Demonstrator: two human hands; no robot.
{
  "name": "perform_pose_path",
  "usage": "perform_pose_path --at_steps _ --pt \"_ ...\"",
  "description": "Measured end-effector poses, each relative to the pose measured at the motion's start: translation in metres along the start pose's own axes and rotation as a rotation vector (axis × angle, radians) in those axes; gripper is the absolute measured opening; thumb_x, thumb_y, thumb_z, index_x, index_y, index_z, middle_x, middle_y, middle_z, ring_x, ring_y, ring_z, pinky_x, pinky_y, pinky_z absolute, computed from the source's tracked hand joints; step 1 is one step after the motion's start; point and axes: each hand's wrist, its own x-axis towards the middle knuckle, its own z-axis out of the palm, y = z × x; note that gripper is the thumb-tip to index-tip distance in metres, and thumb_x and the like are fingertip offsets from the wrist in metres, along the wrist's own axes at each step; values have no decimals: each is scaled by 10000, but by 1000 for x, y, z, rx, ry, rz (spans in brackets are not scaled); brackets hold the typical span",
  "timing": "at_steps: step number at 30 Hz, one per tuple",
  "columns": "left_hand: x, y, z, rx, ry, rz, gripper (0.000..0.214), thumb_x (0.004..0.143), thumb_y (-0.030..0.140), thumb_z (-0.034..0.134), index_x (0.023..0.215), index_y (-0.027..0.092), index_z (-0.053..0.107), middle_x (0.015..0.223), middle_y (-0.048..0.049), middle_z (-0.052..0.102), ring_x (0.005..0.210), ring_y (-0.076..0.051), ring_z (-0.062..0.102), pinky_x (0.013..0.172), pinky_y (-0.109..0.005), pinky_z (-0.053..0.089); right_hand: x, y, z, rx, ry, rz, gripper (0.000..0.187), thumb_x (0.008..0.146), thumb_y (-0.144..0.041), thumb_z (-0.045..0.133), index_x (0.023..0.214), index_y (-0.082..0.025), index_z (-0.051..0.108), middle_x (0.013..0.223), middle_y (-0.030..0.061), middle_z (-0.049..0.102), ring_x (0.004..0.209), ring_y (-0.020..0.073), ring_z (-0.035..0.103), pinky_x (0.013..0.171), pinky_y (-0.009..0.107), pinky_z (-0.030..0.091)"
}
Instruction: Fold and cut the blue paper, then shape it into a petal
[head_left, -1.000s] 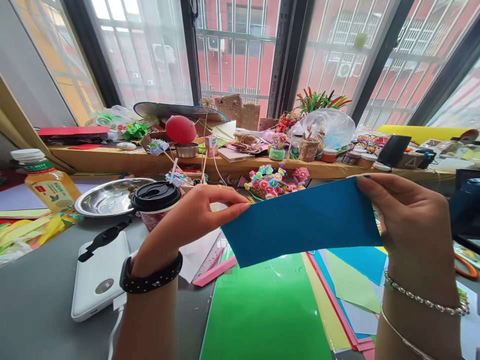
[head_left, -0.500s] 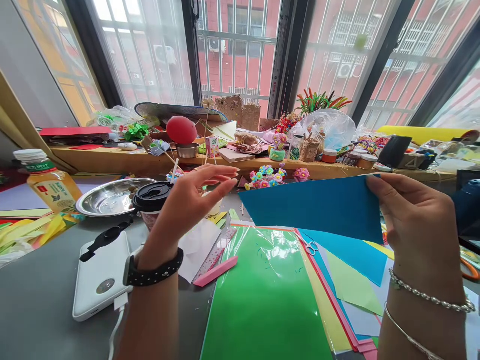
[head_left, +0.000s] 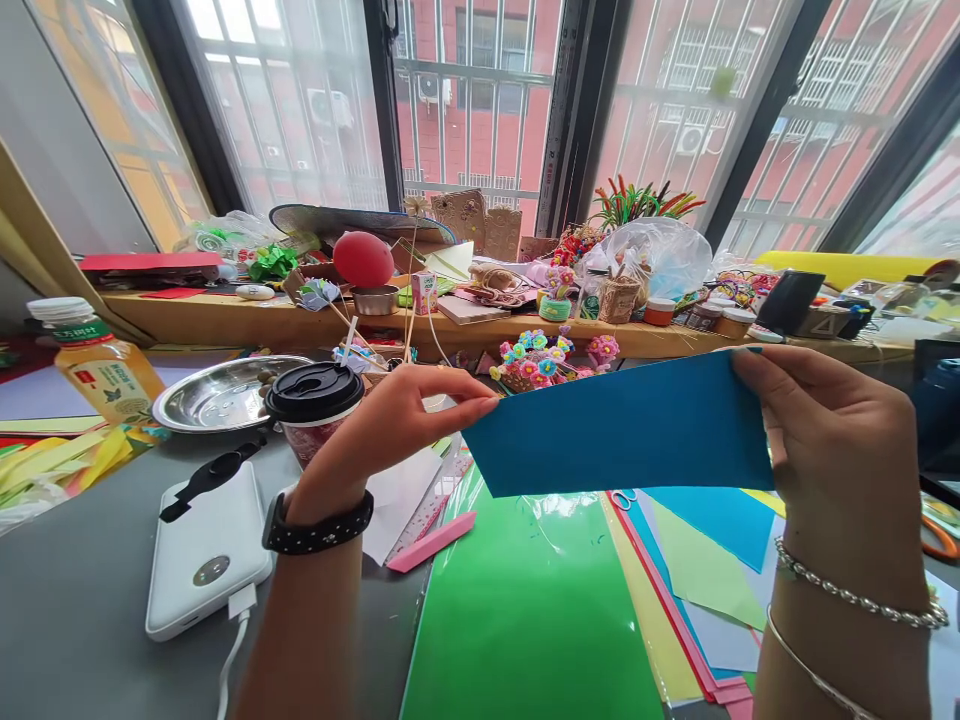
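Observation:
A strip of blue paper [head_left: 622,430] is held up in the air between my two hands. My left hand [head_left: 409,415] pinches its upper left corner with thumb and fingertips. At the other end, my right hand [head_left: 832,415] grips the upper right corner, thumb in front and fingers behind. Below the strip, a green sheet [head_left: 532,610] with a shiny clear cover lies on the grey table. A folded pink paper strip [head_left: 432,542] rests at its left edge. Coloured paper sheets [head_left: 709,570] overlap on the right, with scissor handles [head_left: 624,498] partly hidden behind the blue strip.
Left of my arm are a lidded cup [head_left: 313,400], a white power bank [head_left: 206,550] with a cable, a steel dish [head_left: 202,405] and a juice bottle [head_left: 105,365]. Craft items and a red balloon [head_left: 363,260] crowd the windowsill [head_left: 300,325]. Orange-handled scissors [head_left: 939,540] lie far right.
My left hand has come down and right and closed on the strip's left corner. The strip's left end has shifted slightly left and lower; my right hand has stayed nearly still.

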Motion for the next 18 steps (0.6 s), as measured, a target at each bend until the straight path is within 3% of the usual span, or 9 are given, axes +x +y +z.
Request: perform_pose_path --at_steps 4,12,18 --pt "-5 -1 -9 25 38 -32 193 725 351 574 735 183 670 731 1 686 698 -138 612 620 -186 464 3 0 -1 6 83 40 194 511 -262 761 691 -218 701 564 -16 604 465 91 501 398 227 381" --pt "-8 2 -14 51 83 -63 170 725 340 566 698 215 679 686 7 689 655 -137 615 558 -187 451 7 3 -3 -28 120 74 225 497 -287 768 695 -202 700 546 -15 576 449 88 467 389 230 347" --pt "-8 4 -12 -39 133 -81 138 715 316 583 685 219 676 696 10 683 691 -142 620 633 -202 479 8 6 -4 -12 139 51 229 489 -281 769 692 -203 700 521 -28 549 407 67 413 378 226 316"
